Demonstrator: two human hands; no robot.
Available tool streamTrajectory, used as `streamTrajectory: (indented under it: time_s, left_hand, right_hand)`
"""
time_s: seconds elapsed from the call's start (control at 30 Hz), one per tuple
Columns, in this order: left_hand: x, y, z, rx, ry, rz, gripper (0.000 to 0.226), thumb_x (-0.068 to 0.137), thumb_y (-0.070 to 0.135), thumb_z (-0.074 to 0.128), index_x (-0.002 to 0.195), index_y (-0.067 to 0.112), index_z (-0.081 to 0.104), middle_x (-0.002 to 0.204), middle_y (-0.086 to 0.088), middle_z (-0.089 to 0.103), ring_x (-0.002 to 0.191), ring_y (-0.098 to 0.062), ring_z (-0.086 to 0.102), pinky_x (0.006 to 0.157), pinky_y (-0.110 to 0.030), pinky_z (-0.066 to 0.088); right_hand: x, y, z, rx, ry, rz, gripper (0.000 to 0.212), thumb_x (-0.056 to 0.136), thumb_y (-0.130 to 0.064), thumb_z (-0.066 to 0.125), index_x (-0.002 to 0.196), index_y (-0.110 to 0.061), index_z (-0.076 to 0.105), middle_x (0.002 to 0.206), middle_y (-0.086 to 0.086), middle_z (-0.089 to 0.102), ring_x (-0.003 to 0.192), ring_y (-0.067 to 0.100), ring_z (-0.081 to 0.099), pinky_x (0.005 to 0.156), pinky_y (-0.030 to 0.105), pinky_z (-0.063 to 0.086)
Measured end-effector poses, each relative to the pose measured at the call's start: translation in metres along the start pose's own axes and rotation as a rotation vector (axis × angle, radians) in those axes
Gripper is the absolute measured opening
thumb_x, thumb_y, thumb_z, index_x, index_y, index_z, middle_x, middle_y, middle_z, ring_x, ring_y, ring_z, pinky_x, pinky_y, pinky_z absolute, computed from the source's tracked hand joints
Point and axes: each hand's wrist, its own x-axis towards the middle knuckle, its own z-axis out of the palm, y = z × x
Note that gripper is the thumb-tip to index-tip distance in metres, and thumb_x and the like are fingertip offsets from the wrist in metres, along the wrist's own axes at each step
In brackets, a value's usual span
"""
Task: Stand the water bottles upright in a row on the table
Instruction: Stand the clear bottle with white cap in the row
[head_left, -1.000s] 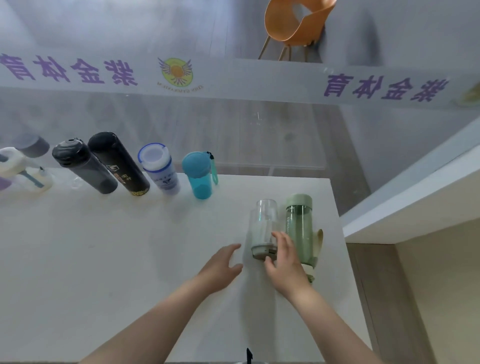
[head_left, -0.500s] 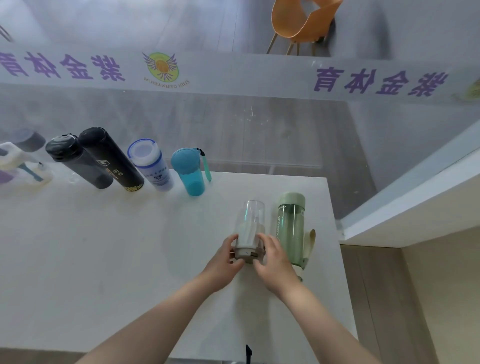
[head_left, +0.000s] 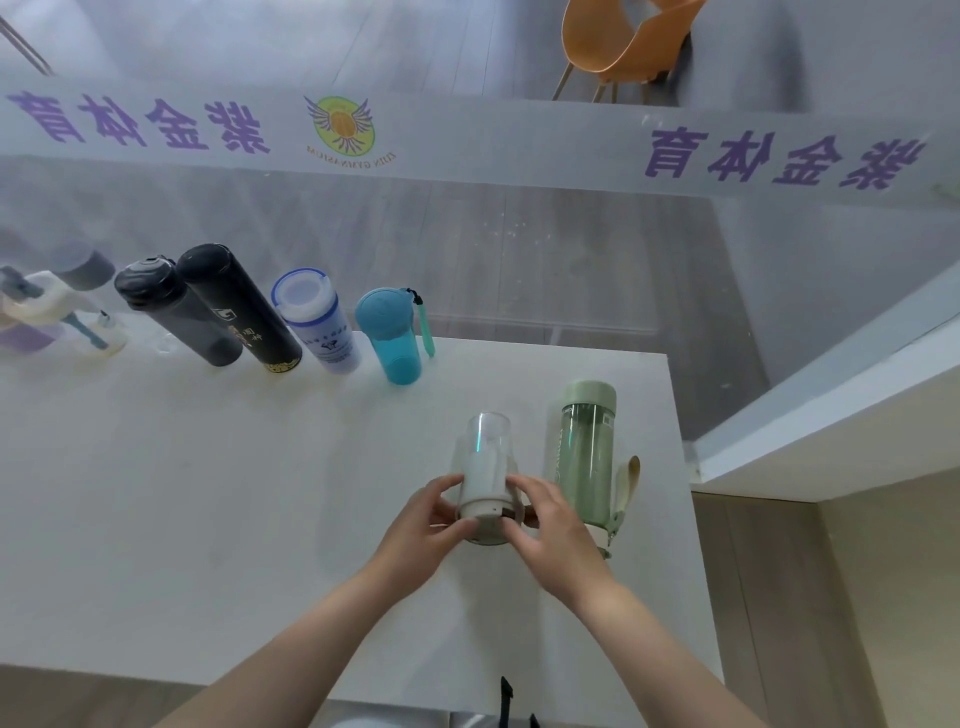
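Both our hands (head_left: 431, 525) (head_left: 550, 530) clamp the clear bottle (head_left: 485, 467) at lower centre — swinging it carelessly could knock the green bottle (head_left: 584, 447) just right.

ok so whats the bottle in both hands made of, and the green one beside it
Clear bottle: see-through wall, so glass or clear plastic, cannot tell which; matte whitish cap end, likely plastic. Green bottle: translucent tinted body, probably plastic, with a matte pale green cap.
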Motion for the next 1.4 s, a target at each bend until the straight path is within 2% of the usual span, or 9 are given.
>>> streamTrajectory:
  time_s: [0.1,0.2,0.3,0.5,0.77,1.0,1.13,1.2,1.4]
  left_hand:
    - [-0.004,0.008,-0.006,-0.005,0.038,0.019,0.042,0.082,0.027,0.074,0.119,0.034,0.056,0.081,0.002,0.061,0.075,-0.006,0.065,0.076,-0.019,0.05]
    - [-0.003,0.018,-0.011,0.03,0.048,0.056,0.034,0.082,0.031,0.073,0.113,0.033,0.059,0.079,0.002,0.061,0.074,-0.008,0.063,0.075,-0.022,0.051]
    - [0.0,0.026,-0.015,0.011,0.026,0.084,0.031,0.083,0.026,0.073,0.109,0.035,0.059,0.08,0.001,0.06,0.074,-0.01,0.062,0.076,-0.025,0.051]
    - [0.007,0.041,-0.016,-0.197,0.096,-0.014,0.021,0.086,0.026,0.071,0.105,0.025,0.062,0.077,-0.005,0.064,0.077,-0.025,0.071,0.077,-0.036,0.06]
    - [0.019,0.056,-0.019,-0.455,0.137,-0.117,0.025,0.091,0.026,0.063,0.114,0.018,0.058,0.085,-0.015,0.065,0.078,-0.018,0.07,0.076,-0.029,0.06]
    - [0.029,0.052,-0.036,-0.347,0.146,-0.111,0.023,0.097,0.032,0.051,0.112,0.019,0.062,0.092,-0.011,0.072,0.084,-0.019,0.07,0.08,-0.034,0.056]
    - [0.034,0.031,-0.05,-0.183,0.159,-0.125,0.025,0.099,0.036,0.046,0.114,0.024,0.062,0.102,-0.001,0.068,0.103,-0.019,0.064,0.091,-0.032,0.047]
    - [0.041,0.011,-0.058,0.091,0.15,-0.165,0.033,0.093,0.038,0.054,0.124,0.027,0.055,0.118,0.004,0.062,0.115,-0.016,0.057,0.092,-0.027,0.042]
    - [0.051,-0.03,-0.067,0.87,-0.054,-0.222,0.089,0.083,0.054,0.062,0.152,0.026,0.013,0.162,-0.005,0.008,0.149,-0.025,0.008,0.119,-0.041,0.022]
  right_hand:
    - [-0.002,-0.005,-0.006,0.087,0.006,0.055,0.044,0.088,-0.032,0.064,0.131,-0.03,0.052,0.122,-0.013,0.051,0.096,0.003,0.062,0.087,0.02,0.05]
    - [-0.002,-0.013,-0.012,0.189,0.035,0.112,0.039,0.089,-0.032,0.065,0.127,-0.03,0.056,0.119,-0.013,0.057,0.087,-0.001,0.065,0.072,0.008,0.048]
    - [0.003,-0.02,-0.015,0.276,0.108,0.156,0.033,0.089,-0.03,0.064,0.121,-0.028,0.056,0.112,-0.015,0.062,0.079,0.001,0.065,0.067,0.01,0.047]
    - [0.016,-0.033,-0.018,0.262,0.18,0.084,0.033,0.086,-0.032,0.066,0.116,-0.029,0.052,0.112,-0.014,0.061,0.1,0.007,0.061,0.079,0.023,0.052]
    - [0.042,-0.044,-0.006,-0.061,0.063,-0.126,0.089,0.08,-0.035,0.072,0.149,-0.021,0.018,0.153,-0.002,0.027,0.139,0.015,0.026,0.114,0.029,0.025]
    - [0.062,-0.053,0.009,-0.126,0.109,-0.135,0.09,0.082,-0.038,0.07,0.149,-0.023,0.013,0.149,0.001,0.024,0.131,0.021,0.039,0.096,0.038,0.047]
    - [0.068,-0.053,0.006,-0.127,0.13,-0.107,0.089,0.083,-0.037,0.068,0.149,-0.02,0.011,0.147,0.003,0.027,0.125,0.023,0.045,0.095,0.036,0.046]
    - [0.073,-0.055,0.006,-0.126,0.124,-0.085,0.089,0.083,-0.037,0.067,0.149,-0.019,0.01,0.146,0.005,0.027,0.122,0.026,0.048,0.096,0.037,0.045]
    - [0.083,-0.055,0.01,-0.14,0.12,-0.071,0.095,0.078,-0.044,0.071,0.148,-0.022,0.01,0.146,0.002,0.027,0.12,0.027,0.05,0.092,0.04,0.048]
